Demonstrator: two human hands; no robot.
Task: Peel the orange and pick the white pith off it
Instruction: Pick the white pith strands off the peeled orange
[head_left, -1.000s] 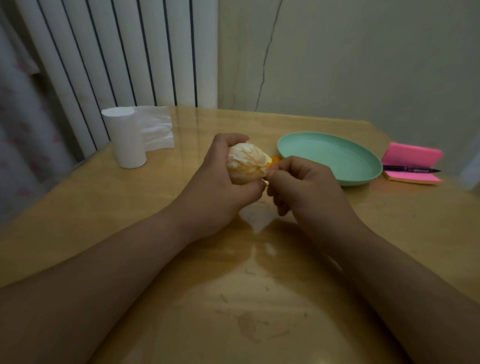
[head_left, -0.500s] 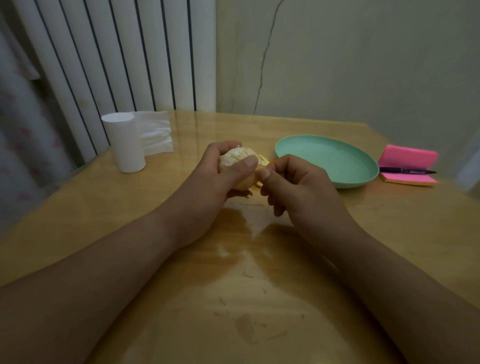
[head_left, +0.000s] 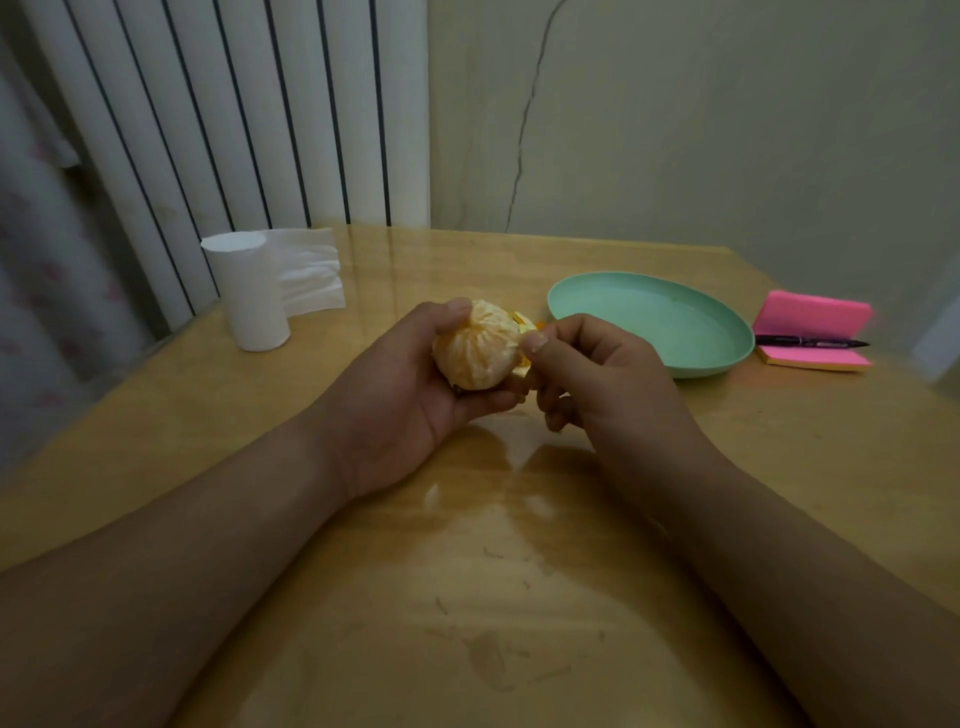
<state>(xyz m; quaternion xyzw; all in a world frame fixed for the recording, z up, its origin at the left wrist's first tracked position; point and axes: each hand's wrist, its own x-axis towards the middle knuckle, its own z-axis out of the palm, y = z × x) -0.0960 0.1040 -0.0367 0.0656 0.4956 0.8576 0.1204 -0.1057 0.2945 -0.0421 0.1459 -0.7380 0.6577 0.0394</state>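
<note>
**Orange held in both hands at the centre of the frame**

The orange was in the middle of the frame, above the table and not touching it. Its visible side showed pale flesh with white pith on it. The left hand gripped the orange from the left and from below, with the fingers curled around it and the thumb on its top. The right hand was just at the right of the fruit, its fingers curled, and its thumb and fingers pinched a piece of peel at the right side of the orange.

Right of the hands, a green plate lay on the table. Further right was a pink block of notes with a pen across it. At the left of the frame a white roll of paper stood upright, with a loose sheet behind it.
</note>
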